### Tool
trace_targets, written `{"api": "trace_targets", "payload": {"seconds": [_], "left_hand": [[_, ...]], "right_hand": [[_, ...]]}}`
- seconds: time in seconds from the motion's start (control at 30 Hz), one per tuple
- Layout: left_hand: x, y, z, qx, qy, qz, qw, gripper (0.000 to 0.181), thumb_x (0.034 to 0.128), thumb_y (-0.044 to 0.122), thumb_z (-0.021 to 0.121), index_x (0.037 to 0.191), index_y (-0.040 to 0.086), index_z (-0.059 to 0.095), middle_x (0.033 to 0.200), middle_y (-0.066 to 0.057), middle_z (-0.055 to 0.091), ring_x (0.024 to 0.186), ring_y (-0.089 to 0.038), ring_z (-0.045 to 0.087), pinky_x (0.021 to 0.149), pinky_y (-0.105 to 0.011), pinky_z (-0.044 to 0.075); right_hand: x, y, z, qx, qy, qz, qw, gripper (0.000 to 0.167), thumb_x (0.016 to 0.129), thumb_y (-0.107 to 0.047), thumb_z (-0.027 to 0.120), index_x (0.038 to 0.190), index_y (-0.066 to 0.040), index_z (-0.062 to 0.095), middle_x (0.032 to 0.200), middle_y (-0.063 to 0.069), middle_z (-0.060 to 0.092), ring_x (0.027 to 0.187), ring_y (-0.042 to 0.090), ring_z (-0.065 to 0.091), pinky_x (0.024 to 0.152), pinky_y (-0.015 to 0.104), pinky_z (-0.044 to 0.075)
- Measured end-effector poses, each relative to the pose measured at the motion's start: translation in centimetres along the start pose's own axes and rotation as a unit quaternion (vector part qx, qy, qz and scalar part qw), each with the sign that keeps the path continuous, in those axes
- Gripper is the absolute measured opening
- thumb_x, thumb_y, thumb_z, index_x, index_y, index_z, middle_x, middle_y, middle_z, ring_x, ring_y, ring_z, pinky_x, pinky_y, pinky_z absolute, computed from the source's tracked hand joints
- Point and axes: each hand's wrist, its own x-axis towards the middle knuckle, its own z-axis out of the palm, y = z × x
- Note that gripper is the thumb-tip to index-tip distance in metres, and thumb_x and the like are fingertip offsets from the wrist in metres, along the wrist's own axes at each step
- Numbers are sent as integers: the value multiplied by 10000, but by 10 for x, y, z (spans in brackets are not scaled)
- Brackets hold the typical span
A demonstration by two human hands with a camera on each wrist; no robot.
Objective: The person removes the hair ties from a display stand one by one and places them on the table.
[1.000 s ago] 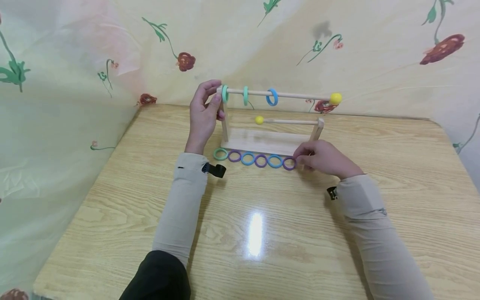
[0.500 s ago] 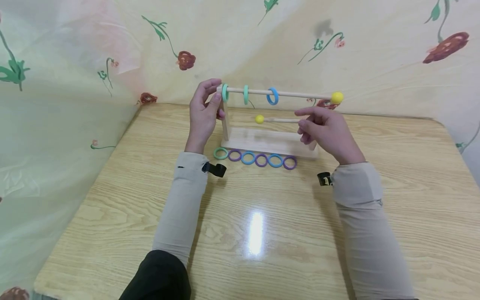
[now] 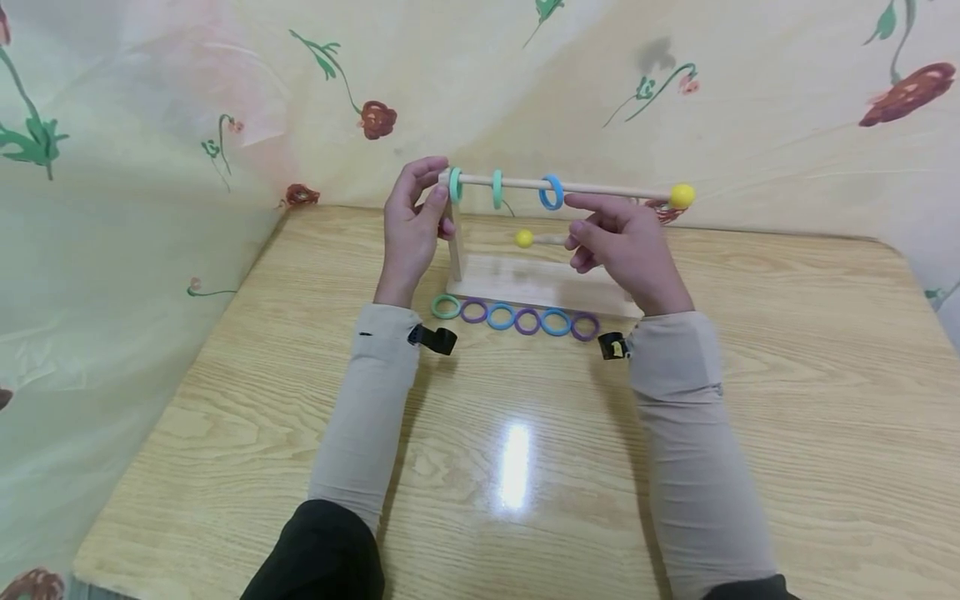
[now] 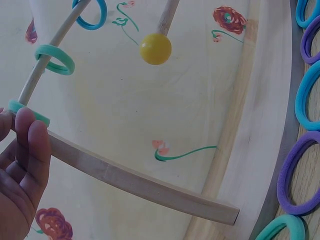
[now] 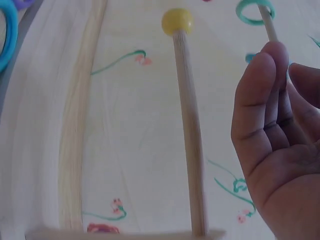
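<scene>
With the left hand [image 3: 411,223], grips the pale wooden left post [image 3: 455,254] near its top, beside a mint-green ring [image 3: 457,185] on the slim wooden rod [image 3: 517,183]. With the right hand [image 3: 624,242], relaxed and apparently holding nothing, extends a fingertip to the bright blue ring [image 3: 558,193] on that rod; cannot tell whether touching. Looks like arranging rings along the rod, with six green, purple and blue rings [image 3: 514,318] on the wood-grained worktop [image 3: 570,433]. Next, likely calls for pinching the blue ring to slide it along.
</scene>
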Motion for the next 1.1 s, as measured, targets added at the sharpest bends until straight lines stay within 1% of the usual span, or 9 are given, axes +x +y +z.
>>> {"api": "trace_targets", "payload": {"seconds": [0.23,0.4,0.47,0.57,0.67,0.77,0.87,1.1], "left_hand": [[2,1,0,-31,9,-4,10000,287,1051,105,525,1331,118,588,1216,-76,614,595,-187,540,569,-279,535],[2,2,0,5,10,-22,10000,287,1052,112,525,1332,124,587,1227,-73,612,597,-192,539,572,-285,537],[2,2,1,25,6,-35,10000,289,1052,114,524,1334,126,587,1230,-71,611,599,-192,539,573,-285,538],[3,3,1,38,9,-38,10000,289,1053,113,523,1335,125,585,1231,-68,612,600,-189,541,572,-282,539],[4,3,2,27,7,-43,10000,289,1054,108,522,1337,121,584,1232,-69,613,601,-186,543,572,-278,540],[3,3,2,7,3,-67,10000,290,1055,105,521,1339,115,582,1236,-72,613,603,-186,544,573,-277,541],[3,4,2,-12,3,-107,9999,290,1055,105,522,1339,113,583,1238,-73,612,604,-188,544,574,-278,540],[3,5,2,-24,21,-223,9997,292,1055,95,522,1339,115,585,1252,-82,606,603,-185,544,575,-270,539]], "right_hand": [[6,3,15,-82,-113,68,9999,372,998,-20,617,1369,-51,625,840,108,670,597,181,640,606,275,593],[9,4,22,0,37,-13,10000,385,994,-36,628,1378,-71,617,854,111,665,588,174,637,597,274,592],[10,5,24,25,108,-54,9999,381,991,-39,629,1372,-58,615,848,108,664,578,167,635,587,268,588],[10,6,26,-13,114,-59,9999,348,994,-45,628,1342,-29,622,841,104,667,573,165,630,584,264,586],[11,7,27,-33,58,15,10000,284,998,-54,630,1279,-16,644,840,109,669,583,171,627,592,269,586],[12,8,27,-31,12,75,10000,197,1001,-65,632,1192,-30,667,846,121,664,598,180,626,601,278,589],[12,9,25,-141,17,97,9999,144,1005,-82,633,1138,-43,671,851,120,665,603,189,628,596,279,586],[12,11,16,-604,116,218,9979,141,1014,-117,621,1132,-45,647,847,101,658,593,196,622,578,268,574]]}}
